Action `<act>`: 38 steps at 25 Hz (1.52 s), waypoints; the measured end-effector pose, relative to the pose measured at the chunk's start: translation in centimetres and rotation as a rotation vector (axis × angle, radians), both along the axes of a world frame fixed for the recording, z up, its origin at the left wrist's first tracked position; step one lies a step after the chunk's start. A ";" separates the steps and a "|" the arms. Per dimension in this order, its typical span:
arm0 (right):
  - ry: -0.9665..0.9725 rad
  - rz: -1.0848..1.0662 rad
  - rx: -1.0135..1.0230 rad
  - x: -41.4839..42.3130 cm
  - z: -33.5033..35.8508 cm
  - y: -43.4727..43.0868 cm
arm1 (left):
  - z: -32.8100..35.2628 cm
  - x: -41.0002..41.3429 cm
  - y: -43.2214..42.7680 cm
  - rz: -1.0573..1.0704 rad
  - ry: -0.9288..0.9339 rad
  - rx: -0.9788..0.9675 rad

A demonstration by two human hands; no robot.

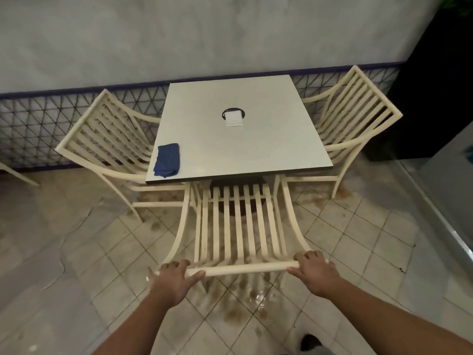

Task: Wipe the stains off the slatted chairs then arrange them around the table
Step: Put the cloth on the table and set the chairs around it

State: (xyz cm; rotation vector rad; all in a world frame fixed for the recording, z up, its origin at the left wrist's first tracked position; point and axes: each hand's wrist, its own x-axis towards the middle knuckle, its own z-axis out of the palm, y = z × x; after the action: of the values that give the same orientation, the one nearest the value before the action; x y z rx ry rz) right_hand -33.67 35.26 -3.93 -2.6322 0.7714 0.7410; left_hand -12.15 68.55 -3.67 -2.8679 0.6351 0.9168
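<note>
A cream slatted chair [236, 226] stands in front of me, its seat tucked under the near edge of the square grey table [268, 149]. My left hand [174, 278] grips the left end of the chair's top rail, and my right hand [313, 274] grips the right end. A second slatted chair [102, 142] sits at the table's left side and a third [358, 111] at its right side. A folded blue cloth [167, 160] lies on the table's near left corner.
A white napkin holder [234, 118] sits over a dark hole at the table's centre. The tiled floor [358, 231] shows brown stains and wet patches under the chairs. A wall with a lattice band runs behind. Another chair's leg [18, 174] shows at far left.
</note>
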 end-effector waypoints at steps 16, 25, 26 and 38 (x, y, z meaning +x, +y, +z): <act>-0.055 -0.055 0.065 3.3 -1.0 -3.1 | -1.7 3.9 -1.3 -0.044 0.047 -0.192; -0.039 -0.028 0.025 4.8 -1.2 -3.9 | -1.9 5.9 -2.4 -0.064 0.081 -0.192; -0.031 -0.017 -0.014 4.8 -1.2 -3.8 | -1.9 5.9 -2.5 -0.057 0.081 -0.186; -0.021 -0.005 -0.075 2.8 -1.2 -3.4 | -3.2 4.2 -2.3 -0.043 0.006 -0.287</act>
State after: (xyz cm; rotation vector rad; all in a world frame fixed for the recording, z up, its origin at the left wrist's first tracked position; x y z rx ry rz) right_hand -30.86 31.82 -5.12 -2.6986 0.8145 0.6951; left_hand -7.97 66.29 -6.89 -3.0843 0.8936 0.8952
